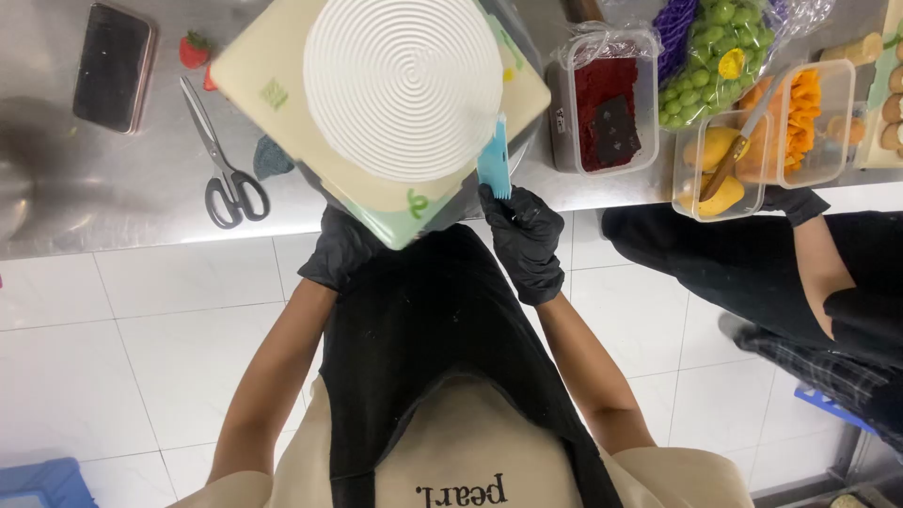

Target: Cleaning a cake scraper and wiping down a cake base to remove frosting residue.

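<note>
Head view, looking down: right hand (pixel 525 237) in black glove gripping blue scraper (pixel 495 169) against edge of white spiral-combed cake (pixel 403 85) on square board (pixel 376 202) at tabletop (pixel 113 188) edge, left hand (pixel 337 252) closed under board; likely smoothing the side, calling for steady turning.

L hand (pixel 340 249) mostly hidden under the cake board (pixel 246 66); board's top corner cut off by frame edge. Co-worker's hand (pixel 796 202) hidden behind plastic tub (pixel 752 198).
</note>
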